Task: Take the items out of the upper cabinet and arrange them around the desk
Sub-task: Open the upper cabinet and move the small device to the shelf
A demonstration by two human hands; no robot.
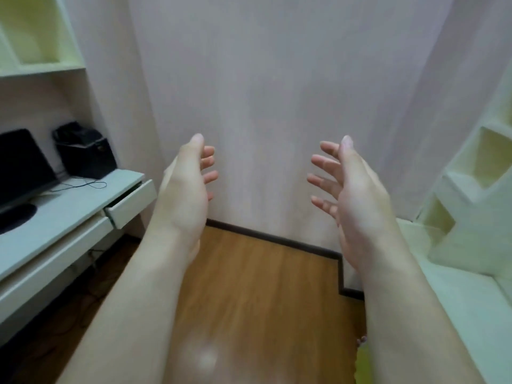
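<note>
Before a smooth pale wall, left hand (184,187) and right hand (353,189) hover, each grip loose, empty.

Pale surface (69,206) at left, carrying a dark monitor (19,173), a black box (86,156), a thin cable (91,185).

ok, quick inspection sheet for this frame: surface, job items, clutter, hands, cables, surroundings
Surface: white desk at left, its drawer partly open.
Job's things: nothing seen; no cabinet items in hand or on the desk.
Clutter: black monitor and black box-shaped device on the desk.
Hands: left hand and right hand raised, palms facing, fingers spread, holding nothing.
Cables: thin black cable looped on the desktop.
Surroundings: pale wall, wood floor, open shelf cubbies at right.
</note>
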